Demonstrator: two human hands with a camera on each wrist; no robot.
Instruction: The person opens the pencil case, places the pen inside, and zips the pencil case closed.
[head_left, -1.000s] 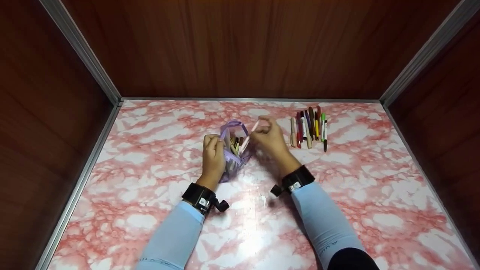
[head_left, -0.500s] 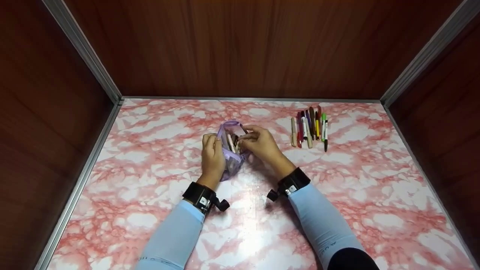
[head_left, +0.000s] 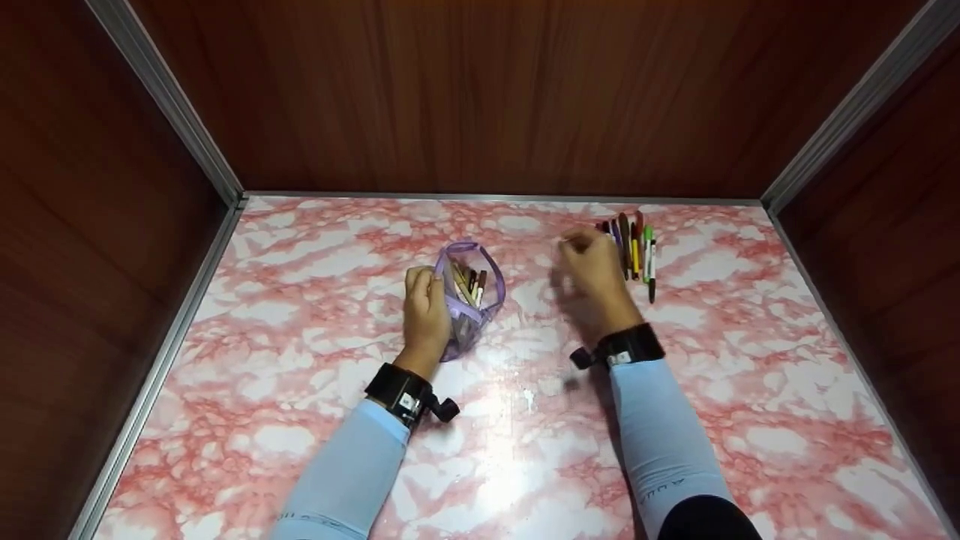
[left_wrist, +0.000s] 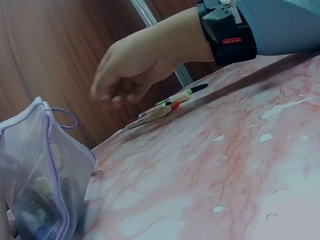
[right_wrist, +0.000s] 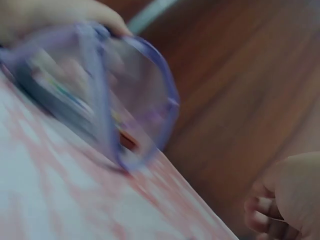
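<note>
A purple mesh pencil pouch (head_left: 465,309) lies with its mouth held wide, several pens (head_left: 480,289) showing inside. My left hand (head_left: 426,311) grips the pouch's left edge, thumb side hidden. Off to the right, my right hand (head_left: 596,266) hovers beside a row of pens and markers (head_left: 636,251), covering the row's left end. In the left wrist view its fingers (left_wrist: 117,97) hang loosely curled with nothing visible between them, above the table. The right wrist view shows the pouch's round zipped rim (right_wrist: 172,100), blurred.
Pink-and-white marbled table (head_left: 315,300) spreads beneath everything. Dark wooden panels (head_left: 495,97) with metal edging stand behind and on both sides. A black wrist camera strap (head_left: 628,345) sits on each forearm over pale blue sleeves.
My right hand put a pinkish pen into the pouch, let go, and moved right to the row of pens. The left hand keeps its grip on the pouch.
</note>
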